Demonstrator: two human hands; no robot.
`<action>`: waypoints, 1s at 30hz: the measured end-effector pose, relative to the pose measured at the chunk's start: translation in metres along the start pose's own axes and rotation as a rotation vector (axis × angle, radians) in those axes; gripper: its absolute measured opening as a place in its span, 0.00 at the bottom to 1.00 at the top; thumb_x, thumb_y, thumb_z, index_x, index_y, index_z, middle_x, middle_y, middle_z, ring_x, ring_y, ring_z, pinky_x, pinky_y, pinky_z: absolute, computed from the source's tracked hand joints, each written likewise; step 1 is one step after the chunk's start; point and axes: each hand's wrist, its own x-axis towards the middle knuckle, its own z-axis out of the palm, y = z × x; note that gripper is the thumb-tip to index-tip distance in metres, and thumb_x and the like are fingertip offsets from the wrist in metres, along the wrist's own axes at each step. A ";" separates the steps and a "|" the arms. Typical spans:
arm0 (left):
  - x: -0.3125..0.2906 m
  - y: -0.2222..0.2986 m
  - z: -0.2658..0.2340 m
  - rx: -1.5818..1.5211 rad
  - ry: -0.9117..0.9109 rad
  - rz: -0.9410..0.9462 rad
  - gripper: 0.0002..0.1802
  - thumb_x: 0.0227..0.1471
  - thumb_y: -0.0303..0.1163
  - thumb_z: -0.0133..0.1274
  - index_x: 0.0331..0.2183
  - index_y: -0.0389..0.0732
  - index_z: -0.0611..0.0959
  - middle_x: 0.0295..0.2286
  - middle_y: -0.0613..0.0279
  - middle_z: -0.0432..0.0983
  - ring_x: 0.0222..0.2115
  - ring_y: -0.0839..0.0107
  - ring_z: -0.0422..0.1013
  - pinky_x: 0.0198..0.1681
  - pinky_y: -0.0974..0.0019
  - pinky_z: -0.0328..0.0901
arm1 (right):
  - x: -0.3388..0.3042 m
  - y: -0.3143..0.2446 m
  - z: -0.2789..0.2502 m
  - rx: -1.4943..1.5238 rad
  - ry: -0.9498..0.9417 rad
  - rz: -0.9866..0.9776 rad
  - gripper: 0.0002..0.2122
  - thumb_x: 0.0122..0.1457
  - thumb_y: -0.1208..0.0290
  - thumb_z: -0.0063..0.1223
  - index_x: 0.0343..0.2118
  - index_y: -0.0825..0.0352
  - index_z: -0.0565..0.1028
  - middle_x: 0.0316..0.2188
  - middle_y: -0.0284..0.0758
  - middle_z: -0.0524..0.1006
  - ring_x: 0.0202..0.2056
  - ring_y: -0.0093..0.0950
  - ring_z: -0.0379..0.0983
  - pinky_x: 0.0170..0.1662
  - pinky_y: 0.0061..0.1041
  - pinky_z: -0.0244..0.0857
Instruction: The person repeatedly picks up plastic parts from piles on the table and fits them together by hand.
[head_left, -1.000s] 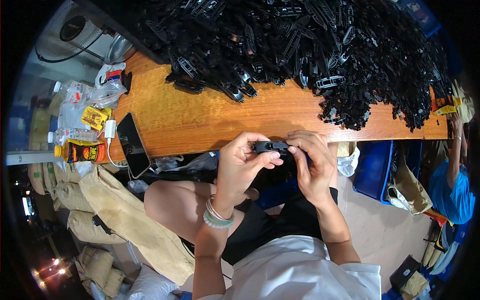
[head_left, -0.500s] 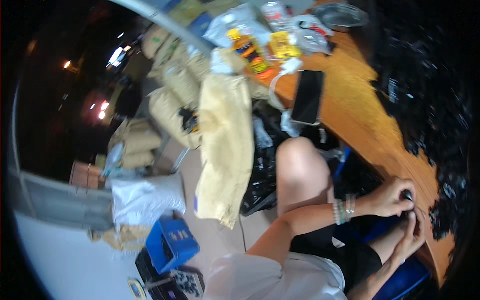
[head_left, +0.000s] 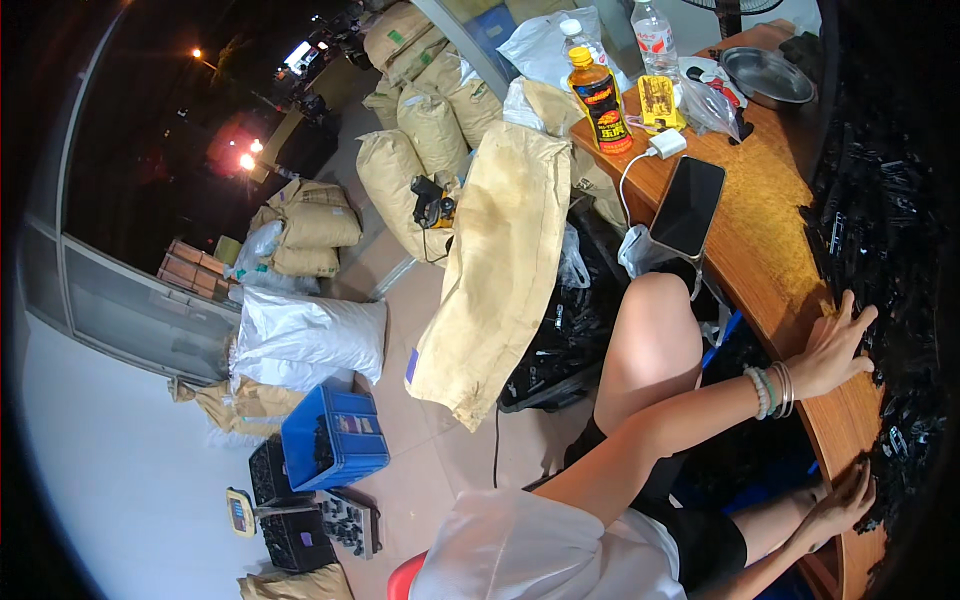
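My left hand (head_left: 835,345), with bracelets at the wrist, lies on the wooden table (head_left: 760,240) with its fingers spread, the fingertips at the edge of a big pile of small black plastic parts (head_left: 885,230). It holds nothing. My right hand (head_left: 848,495) rests lower on the table's rim, its fingers against the same black parts. Whether it grips a part is hidden. My bare knee sits between the hands and the floor.
A black phone (head_left: 688,205) on a charger cable, an orange drink bottle (head_left: 600,100) and a metal bowl (head_left: 765,72) stand on the table's far end. A tan sack (head_left: 500,260), a white sack (head_left: 305,335), a blue crate (head_left: 335,435) and a small scale (head_left: 240,512) are on the floor.
The view has swung left toward the floor. Both hands held a small black part together before; now they are apart, the left one flat on the table.
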 end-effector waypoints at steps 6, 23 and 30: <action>0.009 -0.014 0.009 0.203 -0.015 0.123 0.27 0.41 0.17 0.50 0.47 0.34 0.65 0.47 0.26 0.53 0.27 0.49 0.69 0.31 0.57 0.67 | 0.003 -0.003 0.035 0.481 -0.018 0.140 0.09 0.55 0.75 0.50 0.38 0.69 0.76 0.39 0.39 0.71 0.43 0.31 0.69 0.46 0.25 0.65; -0.012 -0.028 -0.003 0.194 -0.088 0.230 0.09 0.43 0.24 0.54 0.30 0.39 0.74 0.20 0.52 0.72 0.24 0.53 0.71 0.27 0.56 0.64 | 0.013 -0.064 -0.026 0.423 -0.033 0.029 0.09 0.47 0.80 0.55 0.33 0.72 0.74 0.29 0.41 0.70 0.33 0.38 0.67 0.36 0.32 0.62; 0.000 -0.002 0.009 0.510 -0.261 0.469 0.14 0.44 0.21 0.49 0.37 0.38 0.72 0.32 0.48 0.66 0.24 0.52 0.71 0.25 0.56 0.65 | 0.015 -0.075 -0.014 0.482 -0.002 0.010 0.06 0.46 0.81 0.54 0.29 0.70 0.73 0.28 0.40 0.70 0.31 0.38 0.68 0.34 0.33 0.63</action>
